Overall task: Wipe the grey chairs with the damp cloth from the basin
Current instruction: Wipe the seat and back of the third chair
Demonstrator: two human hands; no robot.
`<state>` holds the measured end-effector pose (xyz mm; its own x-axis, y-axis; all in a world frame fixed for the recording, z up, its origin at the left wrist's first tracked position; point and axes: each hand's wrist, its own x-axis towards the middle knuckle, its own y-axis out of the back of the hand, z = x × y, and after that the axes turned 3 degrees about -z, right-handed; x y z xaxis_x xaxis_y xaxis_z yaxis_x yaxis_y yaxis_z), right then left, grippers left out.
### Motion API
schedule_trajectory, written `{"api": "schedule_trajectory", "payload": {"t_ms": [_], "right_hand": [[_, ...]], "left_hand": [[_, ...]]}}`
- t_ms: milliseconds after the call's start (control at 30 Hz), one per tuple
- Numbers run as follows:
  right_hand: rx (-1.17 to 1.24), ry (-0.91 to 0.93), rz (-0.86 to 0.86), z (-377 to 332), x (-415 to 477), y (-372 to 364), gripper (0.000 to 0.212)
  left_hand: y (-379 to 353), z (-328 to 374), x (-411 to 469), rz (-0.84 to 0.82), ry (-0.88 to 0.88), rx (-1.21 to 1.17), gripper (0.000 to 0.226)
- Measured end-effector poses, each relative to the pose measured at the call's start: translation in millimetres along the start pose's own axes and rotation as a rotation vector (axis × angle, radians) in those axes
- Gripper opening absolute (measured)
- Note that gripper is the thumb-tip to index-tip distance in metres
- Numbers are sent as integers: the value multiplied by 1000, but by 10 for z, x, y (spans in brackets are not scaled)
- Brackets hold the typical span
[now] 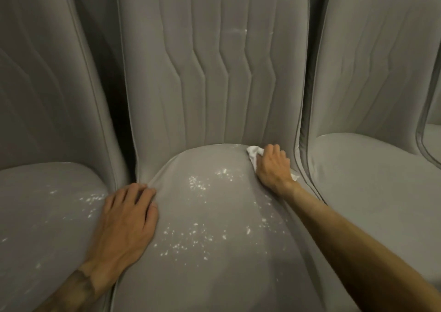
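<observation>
The middle grey chair (pixel 214 73) was being wiped: the right hand (pixel 273 166) kept its fingers curled round the white cloth (pixel 253 153), pressing it onto the seat (pixel 214 268) at about 1 o'clock, close against the backrest. The left hand (pixel 128 214) lay flat at 9 o'clock on the seat's edge — fingers straight, holding nothing. The next move, as I judged it, called for a firm sweep toward 7 o'clock through the white specks (pixel 198 184) — and the left chair (pixel 47 216) bore specks too.

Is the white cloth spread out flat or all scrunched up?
Scrunched up: the right hand grips the cloth in a crumpled wad on the middle seat.
</observation>
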<state>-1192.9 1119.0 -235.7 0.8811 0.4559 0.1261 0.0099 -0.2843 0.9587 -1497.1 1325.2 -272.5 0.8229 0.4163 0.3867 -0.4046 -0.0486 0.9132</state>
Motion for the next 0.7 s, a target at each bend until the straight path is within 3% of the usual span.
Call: {"api": "schedule_trajectory", "payload": {"t_ms": [67, 200, 400, 567, 633, 700], "right_hand": [[58, 49, -9, -198, -34, -55, 39], [-8, 330, -33, -336, -127, -180, 39], [-85, 49, 40, -203, 114, -116, 35], [-8, 386, -23, -632, -6, -302, 40], [-15, 379, -36, -469, 76, -232, 35], [-25, 221, -21, -264, 184, -138, 32]], "left_hand": [[-11, 4, -7, 8, 1, 5, 31], [-13, -6, 17, 11, -8, 35, 29], [0, 0, -2, -6, 10, 44, 31], [36, 33, 14, -1, 13, 29, 32], [38, 31, 13, -6, 17, 24, 33], [31, 31, 4, -13, 23, 26, 34]]}}
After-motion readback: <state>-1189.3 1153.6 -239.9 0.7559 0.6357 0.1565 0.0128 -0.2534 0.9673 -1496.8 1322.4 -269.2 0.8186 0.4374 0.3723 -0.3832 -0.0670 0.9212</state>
